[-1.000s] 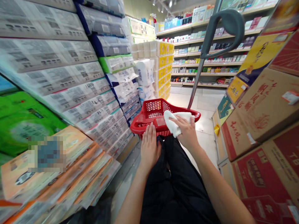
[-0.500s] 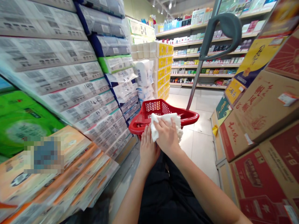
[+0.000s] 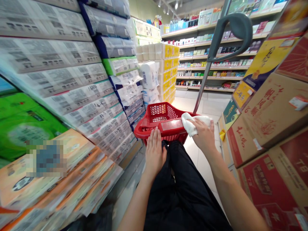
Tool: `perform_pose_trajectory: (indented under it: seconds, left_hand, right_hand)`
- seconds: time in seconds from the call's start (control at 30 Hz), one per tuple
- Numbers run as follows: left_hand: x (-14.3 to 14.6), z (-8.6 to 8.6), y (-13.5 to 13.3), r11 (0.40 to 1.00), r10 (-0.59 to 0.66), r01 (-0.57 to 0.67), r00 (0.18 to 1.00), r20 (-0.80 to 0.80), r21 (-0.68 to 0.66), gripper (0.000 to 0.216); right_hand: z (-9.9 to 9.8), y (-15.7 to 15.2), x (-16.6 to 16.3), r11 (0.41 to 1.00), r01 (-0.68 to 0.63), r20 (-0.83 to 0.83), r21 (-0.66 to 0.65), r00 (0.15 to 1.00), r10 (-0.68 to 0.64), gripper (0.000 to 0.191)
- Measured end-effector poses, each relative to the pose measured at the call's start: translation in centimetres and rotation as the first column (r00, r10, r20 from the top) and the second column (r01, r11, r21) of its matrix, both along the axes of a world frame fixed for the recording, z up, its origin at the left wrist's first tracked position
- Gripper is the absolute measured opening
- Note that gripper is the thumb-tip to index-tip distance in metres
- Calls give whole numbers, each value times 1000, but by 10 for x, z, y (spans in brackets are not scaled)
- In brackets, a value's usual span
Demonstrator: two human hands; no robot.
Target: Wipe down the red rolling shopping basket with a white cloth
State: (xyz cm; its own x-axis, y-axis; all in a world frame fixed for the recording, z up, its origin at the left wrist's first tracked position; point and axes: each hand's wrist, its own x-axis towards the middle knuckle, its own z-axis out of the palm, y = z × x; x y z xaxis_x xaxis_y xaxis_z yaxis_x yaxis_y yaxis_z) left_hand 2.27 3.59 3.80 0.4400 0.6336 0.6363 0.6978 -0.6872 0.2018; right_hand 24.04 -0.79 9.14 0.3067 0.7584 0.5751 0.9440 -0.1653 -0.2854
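Observation:
A red plastic shopping basket (image 3: 156, 115) stands on the floor in front of my knees, with a grey pull handle (image 3: 231, 32) rising above it. My right hand (image 3: 204, 136) presses a white cloth (image 3: 191, 125) against the basket's near right corner, fingers closed over the cloth. My left hand (image 3: 155, 154) lies flat on my dark trouser leg, fingers straight and together, its tips touching the basket's near wall.
Stacked packs of tissue and paper rolls (image 3: 72, 93) line the left side of the aisle. Cardboard boxes (image 3: 271, 122) are piled on the right. Shelves of goods (image 3: 207, 48) run across the far end, beyond a tiled floor (image 3: 207, 106).
My right hand has slid the cloth from the middle of the basket's near rim to its right corner. My left hand has stayed in place.

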Motion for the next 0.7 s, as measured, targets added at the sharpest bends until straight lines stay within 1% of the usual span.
perform_pose_trajectory:
  seconds: [0.07, 0.1, 0.13, 0.23, 0.3, 0.33, 0.4, 0.47, 0.5, 0.57, 0.63, 0.7]
  left_hand:
    - [1, 0, -1, 1000, 2, -2, 1000, 9, 0, 86]
    - [1, 1, -1, 1000, 3, -3, 1000, 14, -1, 86]
    - [1, 1, -1, 1000, 2, -2, 1000, 20, -3, 85]
    - [0, 0, -1, 1000, -19, 19, 999, 33, -8, 81]
    - [-2, -1, 0, 999, -36, 36, 999, 37, 1, 79]
    - [-2, -1, 0, 999, -41, 41, 998, 38, 7, 78]
    - [-4, -2, 1, 999, -38, 38, 999, 32, 11, 78]
    - [-4, -1, 2, 1000, -25, 25, 1000, 18, 3, 79]
    - [-4, -1, 2, 1000, -22, 22, 1000, 10, 2, 80]
    - [-3, 0, 1, 1000, -16, 16, 1000, 2, 3, 82]
    - [-2, 1, 0, 1000, -10, 10, 1000, 3, 7, 83]
    - [-1, 1, 0, 1000, 0, 0, 1000, 3, 6, 84]
  right_hand:
    - [3, 4, -18, 999, 44, 2, 4, 999, -44, 45]
    - [4, 7, -31, 999, 38, 5, 6, 999, -38, 45]
    - [6, 10, -46, 1000, 5, 12, 6, 1000, -5, 45]
    - [9, 20, -89, 985, -174, 31, -8, 984, 175, 45]
    - [9, 23, -105, 964, -264, 27, -13, 964, 264, 43]
    - [9, 23, -108, 957, -291, 21, -7, 956, 291, 42]
    - [7, 21, -100, 943, -333, 17, 10, 943, 333, 42]
    - [4, 15, -80, 936, -351, 26, 22, 936, 350, 44]
    - [2, 12, -67, 940, -340, 31, 24, 940, 339, 45]
    - [-2, 5, -38, 962, -271, 35, 30, 962, 270, 47]
    - [-5, 0, -11, 985, -166, 30, 34, 986, 165, 47]
    - [-6, -2, 7, 997, -65, 20, 28, 998, 65, 47]
